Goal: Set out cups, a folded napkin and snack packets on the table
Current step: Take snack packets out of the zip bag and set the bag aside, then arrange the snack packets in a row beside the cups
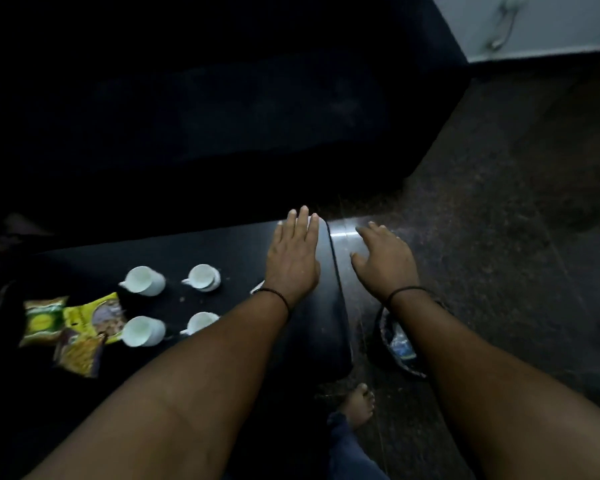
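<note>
Dark table (305, 327) | four white cups (145, 280) and snack packets (70, 327) sit left of fingers | left hand (293, 258), right hand (385, 259) flat, empty | napkin not clearly seen

Table (326, 306) top is showing as smooth, dark and semi-glossy. Cups (146, 280) are appearing as glazed white ceramic. Snack packets (73, 323) are reflecting as glossy printed plastic. Floor (499, 202) is presenting speckled polished stone.
</note>
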